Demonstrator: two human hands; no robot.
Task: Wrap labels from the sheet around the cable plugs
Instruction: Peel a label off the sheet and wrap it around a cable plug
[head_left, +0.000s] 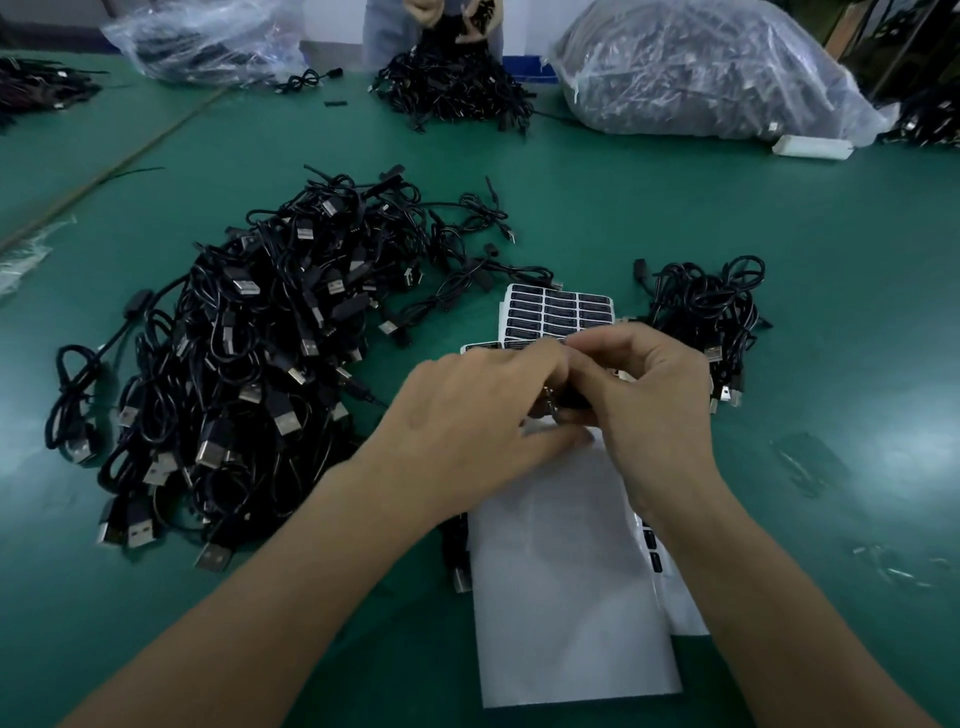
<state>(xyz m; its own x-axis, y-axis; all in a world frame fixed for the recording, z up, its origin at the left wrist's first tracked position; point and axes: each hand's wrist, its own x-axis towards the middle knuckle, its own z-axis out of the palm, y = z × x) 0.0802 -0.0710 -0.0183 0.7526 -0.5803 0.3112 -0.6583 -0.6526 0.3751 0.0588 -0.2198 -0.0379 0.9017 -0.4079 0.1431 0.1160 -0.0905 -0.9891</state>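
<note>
two bare forearms reach in from the bottom edge over a white backing sheet lying flat on the green table. just above it the left hand and right hand meet, fingers curled inward. together they pinch a small dark cable plug, mostly hidden between the fingertips. whether a label is already on it cannot be told.

right behind the hands lies the label sheet, with rows of black labels, its near edge covered by the fingers. a big tangled heap of black usb cables sits to the left, and a smaller bundle lies just right of the sheet.

at the far side, another person's hands hold cables above a further pile. clear plastic bags of cables flank it, and a small white block lies by the right one.
</note>
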